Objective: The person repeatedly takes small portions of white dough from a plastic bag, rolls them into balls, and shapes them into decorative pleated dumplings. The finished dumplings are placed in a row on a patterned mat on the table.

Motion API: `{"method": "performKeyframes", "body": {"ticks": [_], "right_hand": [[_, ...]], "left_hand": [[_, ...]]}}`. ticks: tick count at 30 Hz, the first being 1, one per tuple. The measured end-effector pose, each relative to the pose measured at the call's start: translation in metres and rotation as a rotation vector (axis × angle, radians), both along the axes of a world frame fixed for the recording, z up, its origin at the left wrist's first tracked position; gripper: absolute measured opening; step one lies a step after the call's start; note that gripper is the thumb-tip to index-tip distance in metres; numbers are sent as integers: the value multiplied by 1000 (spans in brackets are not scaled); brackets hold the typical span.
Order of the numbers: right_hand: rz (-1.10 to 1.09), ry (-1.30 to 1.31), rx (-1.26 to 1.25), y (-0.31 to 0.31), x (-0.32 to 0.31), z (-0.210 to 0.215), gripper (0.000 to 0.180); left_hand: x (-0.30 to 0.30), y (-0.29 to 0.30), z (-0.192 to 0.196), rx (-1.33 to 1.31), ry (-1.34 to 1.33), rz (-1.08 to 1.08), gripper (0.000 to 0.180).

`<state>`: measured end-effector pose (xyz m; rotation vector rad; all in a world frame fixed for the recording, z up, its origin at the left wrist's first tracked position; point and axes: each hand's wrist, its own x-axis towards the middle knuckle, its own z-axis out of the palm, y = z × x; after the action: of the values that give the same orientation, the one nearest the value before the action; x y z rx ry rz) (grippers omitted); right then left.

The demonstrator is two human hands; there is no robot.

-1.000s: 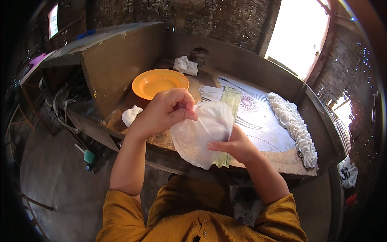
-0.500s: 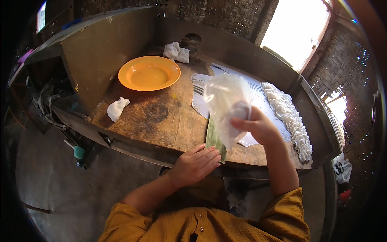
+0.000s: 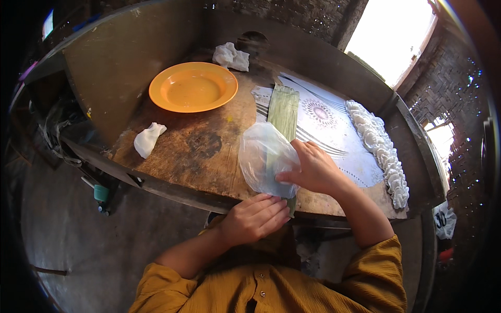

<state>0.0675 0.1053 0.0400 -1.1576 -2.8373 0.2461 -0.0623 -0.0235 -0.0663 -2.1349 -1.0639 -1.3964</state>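
Observation:
A long strip of green leaf (image 3: 283, 112) lies front to back on the wooden tabletop, its near end at the front edge. Over that near end my left hand (image 3: 257, 219) rests with its fingers laid flat; the thumb is mostly hidden. My right hand (image 3: 315, 169) pinches the right edge of a round, thin, translucent plastic sheet (image 3: 263, 156) between thumb and fingers. The sheet covers part of the leaf, which shows faintly through it. Its lower edge comes close to my left fingers.
An orange plate (image 3: 193, 87) stands at the back left. Crumpled white plastic (image 3: 231, 56) lies behind it, and a white lump (image 3: 148, 140) nearer the left edge. To the right, a patterned sheet (image 3: 326, 125) has a row of white ruffled pieces (image 3: 381, 154) along its far side.
My right hand has lowered the plastic, which was bunched and raised, so it now spreads over the leaf. More of the leaf's far part shows. My left hand has barely moved.

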Motion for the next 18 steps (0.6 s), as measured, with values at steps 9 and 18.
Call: {"method": "performKeyframes", "body": {"ticks": [9,18], "right_hand": [[-33,51,28,-5,9,-6,81],[-124,124,171,50,-11,-18,78]], "left_hand": [[-3,5,-1,-25,-80,-88,17],[-6,7,1,-62,-79,-109,23]]}}
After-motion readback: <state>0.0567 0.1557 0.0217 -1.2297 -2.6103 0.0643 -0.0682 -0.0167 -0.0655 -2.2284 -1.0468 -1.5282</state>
